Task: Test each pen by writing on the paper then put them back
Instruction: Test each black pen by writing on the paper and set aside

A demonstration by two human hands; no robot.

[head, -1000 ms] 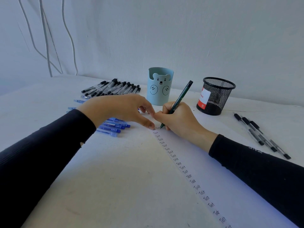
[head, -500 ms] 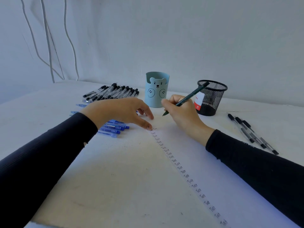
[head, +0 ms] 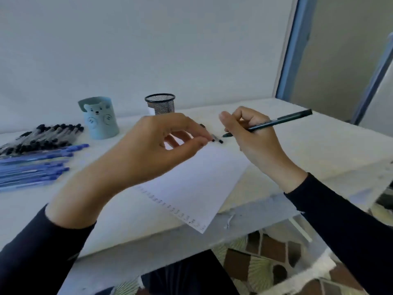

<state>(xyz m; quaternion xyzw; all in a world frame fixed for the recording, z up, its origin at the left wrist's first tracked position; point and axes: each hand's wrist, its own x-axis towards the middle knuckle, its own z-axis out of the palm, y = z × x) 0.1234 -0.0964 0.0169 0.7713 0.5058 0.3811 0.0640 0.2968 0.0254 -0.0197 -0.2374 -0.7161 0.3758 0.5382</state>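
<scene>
Pen [head: 276,122], slim, dark; cylindrical mesh cup [head: 160,104]

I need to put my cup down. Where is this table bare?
Bare table lies right of the right hand and its dark green pen, out to the edge, and nearer than the blue pens, left of the paper. Crowded: the left, with black pens and blue pens, and the middle, around the left hand.

Home desk [head: 319,141] (seemingly), bear pen cup [head: 100,120], patterned floor tiles [head: 265,250]
</scene>
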